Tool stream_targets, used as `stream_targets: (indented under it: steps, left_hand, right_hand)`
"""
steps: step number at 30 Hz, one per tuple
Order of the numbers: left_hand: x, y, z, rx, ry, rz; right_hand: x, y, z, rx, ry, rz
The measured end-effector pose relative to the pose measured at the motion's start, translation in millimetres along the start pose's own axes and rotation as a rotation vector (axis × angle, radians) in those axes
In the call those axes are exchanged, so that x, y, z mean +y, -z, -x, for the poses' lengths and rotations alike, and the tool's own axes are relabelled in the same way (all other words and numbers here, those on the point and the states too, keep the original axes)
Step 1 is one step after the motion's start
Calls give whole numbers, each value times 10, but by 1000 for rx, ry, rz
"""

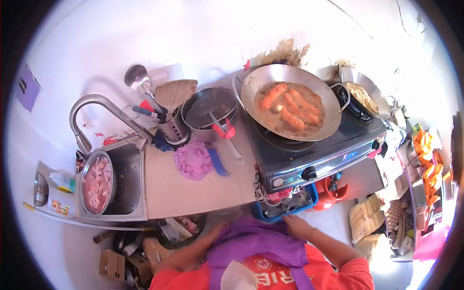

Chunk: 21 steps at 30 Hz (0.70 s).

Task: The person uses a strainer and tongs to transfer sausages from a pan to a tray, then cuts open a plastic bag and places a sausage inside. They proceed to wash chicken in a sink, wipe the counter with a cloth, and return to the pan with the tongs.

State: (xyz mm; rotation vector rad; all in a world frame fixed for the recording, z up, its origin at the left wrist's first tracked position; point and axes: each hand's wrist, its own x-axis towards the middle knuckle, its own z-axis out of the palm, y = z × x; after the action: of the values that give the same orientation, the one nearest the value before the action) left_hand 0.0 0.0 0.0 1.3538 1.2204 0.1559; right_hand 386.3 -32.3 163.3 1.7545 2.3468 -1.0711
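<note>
I note the right hand (293, 222) at the near rim of the blue plastic basket (314, 193), just below the tabletop (193, 193) edge; its grip is unreadable. Left hand (218, 227) sits beside the purple fabric apron (253, 240), finger state likewise unclear.

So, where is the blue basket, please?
Head view, centre: the blue basket sits below the gas stove, left of the red cylinder, right hand touching it.

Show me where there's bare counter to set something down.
The counter is bare between the sink and the stove, in front of the pink cloth. It is crowded behind: the utensil holder and the pot.
</note>
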Motion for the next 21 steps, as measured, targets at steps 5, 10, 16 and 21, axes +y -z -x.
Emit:
stream_targets:
  steps: [5,10,16,21]
  left_hand:
    - [2098,685,971,104,-258,-353]
    - [2810,1290,1320,623,-457,342]
    - [3389,1618,1082,555,-504,576]
    - [3343,1808,647,479,-470,336]
  right_hand:
    - [-1803,1957,-58,706,677,289]
    - [-2679,2630,-920,415,103,757]
    - [-2717,2612,-1886,341,-10,555]
    - [-2903,2761,-1517,281,-70,667]
